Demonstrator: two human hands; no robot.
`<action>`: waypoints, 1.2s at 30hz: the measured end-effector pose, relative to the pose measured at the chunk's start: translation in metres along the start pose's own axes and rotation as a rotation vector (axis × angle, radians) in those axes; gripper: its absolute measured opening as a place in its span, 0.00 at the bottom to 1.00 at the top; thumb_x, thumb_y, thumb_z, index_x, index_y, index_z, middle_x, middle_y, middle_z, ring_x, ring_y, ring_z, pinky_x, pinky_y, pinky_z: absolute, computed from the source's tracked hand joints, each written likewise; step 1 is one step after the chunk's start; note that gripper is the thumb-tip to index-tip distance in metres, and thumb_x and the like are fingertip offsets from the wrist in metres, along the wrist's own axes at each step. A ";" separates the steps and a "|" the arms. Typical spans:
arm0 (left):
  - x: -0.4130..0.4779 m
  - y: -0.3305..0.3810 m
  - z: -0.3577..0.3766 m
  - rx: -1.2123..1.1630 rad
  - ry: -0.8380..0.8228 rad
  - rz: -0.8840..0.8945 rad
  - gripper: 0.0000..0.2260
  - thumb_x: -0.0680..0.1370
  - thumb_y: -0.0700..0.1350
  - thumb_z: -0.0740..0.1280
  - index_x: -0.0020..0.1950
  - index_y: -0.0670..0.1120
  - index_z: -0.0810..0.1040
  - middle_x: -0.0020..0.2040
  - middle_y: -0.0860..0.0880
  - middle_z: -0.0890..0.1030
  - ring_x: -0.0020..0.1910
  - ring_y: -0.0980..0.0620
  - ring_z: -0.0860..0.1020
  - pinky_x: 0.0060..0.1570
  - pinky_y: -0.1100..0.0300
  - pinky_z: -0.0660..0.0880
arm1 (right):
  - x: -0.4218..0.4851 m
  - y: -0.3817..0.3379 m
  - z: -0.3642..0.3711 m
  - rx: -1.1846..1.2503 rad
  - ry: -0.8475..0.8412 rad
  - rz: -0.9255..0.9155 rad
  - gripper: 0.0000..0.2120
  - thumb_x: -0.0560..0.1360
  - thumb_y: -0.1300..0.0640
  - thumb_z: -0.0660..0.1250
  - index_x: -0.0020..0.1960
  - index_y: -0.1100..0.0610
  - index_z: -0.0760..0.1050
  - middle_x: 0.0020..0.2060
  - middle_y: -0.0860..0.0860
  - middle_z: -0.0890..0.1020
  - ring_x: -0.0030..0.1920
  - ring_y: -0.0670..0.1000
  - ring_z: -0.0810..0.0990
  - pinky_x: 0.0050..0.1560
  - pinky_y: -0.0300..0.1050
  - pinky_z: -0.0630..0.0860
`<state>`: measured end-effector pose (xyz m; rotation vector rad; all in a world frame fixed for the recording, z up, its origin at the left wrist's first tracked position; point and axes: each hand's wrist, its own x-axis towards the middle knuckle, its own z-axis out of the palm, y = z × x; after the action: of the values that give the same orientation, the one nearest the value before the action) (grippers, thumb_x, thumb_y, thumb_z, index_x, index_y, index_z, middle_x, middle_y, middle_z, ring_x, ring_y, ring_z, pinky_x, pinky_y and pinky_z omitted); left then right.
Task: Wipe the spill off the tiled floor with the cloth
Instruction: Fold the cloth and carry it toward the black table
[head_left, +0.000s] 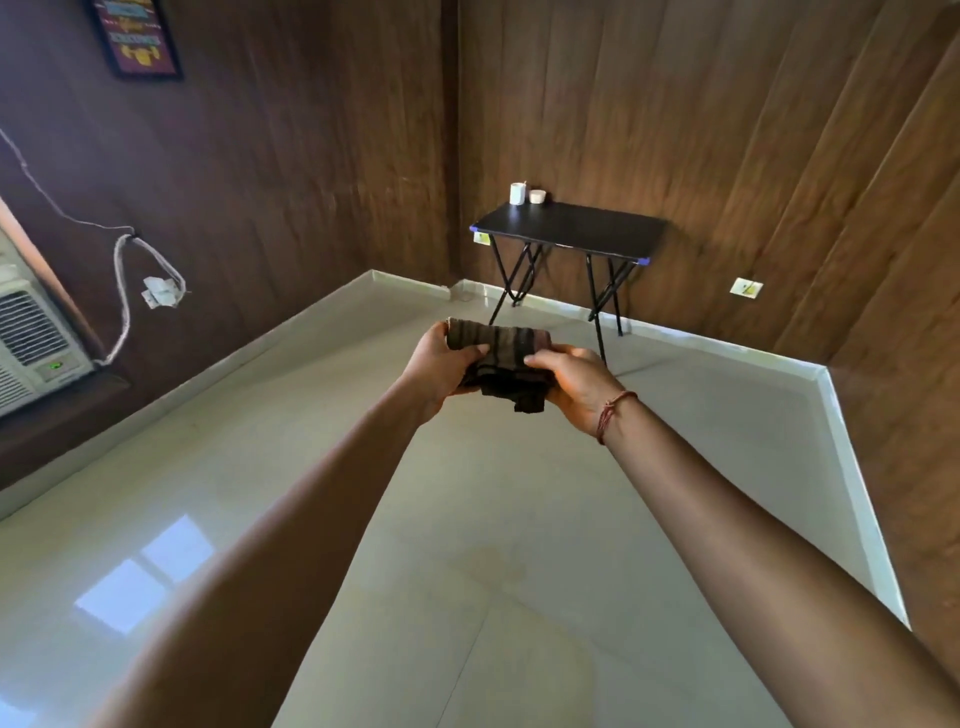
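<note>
Two hands out front, left hand and right hand gripping bunched cloth

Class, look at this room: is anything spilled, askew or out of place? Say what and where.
A faint brownish stain discolours the pale floor low in mid-view, likely the spill. On the left wall a white cable hangs loose, its fitting dangling unfixed.

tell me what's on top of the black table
On the black table, at its far left corner, stand a taller white cup with something thin poking out and a shorter white cup beside it. Their insides are hidden from this angle.
</note>
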<state>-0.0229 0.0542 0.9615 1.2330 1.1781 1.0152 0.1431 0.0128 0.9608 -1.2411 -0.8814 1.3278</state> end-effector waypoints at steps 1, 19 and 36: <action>0.015 0.001 0.012 0.036 -0.005 -0.007 0.13 0.78 0.40 0.69 0.61 0.43 0.72 0.55 0.43 0.80 0.52 0.46 0.82 0.42 0.54 0.82 | 0.015 -0.001 -0.013 -0.009 0.018 -0.013 0.12 0.75 0.67 0.64 0.57 0.67 0.77 0.51 0.63 0.81 0.51 0.59 0.81 0.47 0.49 0.80; 0.330 0.047 0.199 0.404 0.100 0.216 0.16 0.75 0.36 0.70 0.60 0.46 0.73 0.52 0.50 0.78 0.51 0.51 0.77 0.48 0.60 0.77 | 0.336 -0.096 -0.190 -0.119 0.212 0.008 0.15 0.77 0.62 0.65 0.63 0.54 0.69 0.55 0.56 0.78 0.45 0.54 0.81 0.31 0.50 0.81; 0.797 0.048 0.301 0.513 -0.200 0.091 0.17 0.76 0.38 0.69 0.64 0.48 0.75 0.56 0.47 0.77 0.54 0.48 0.77 0.54 0.53 0.79 | 0.764 -0.156 -0.296 -0.156 0.385 -0.032 0.12 0.70 0.62 0.70 0.50 0.49 0.74 0.49 0.55 0.82 0.48 0.56 0.83 0.45 0.57 0.82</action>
<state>0.3879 0.8010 0.9206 1.7594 1.2729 0.6482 0.5453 0.7422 0.9136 -1.5344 -0.7336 0.9617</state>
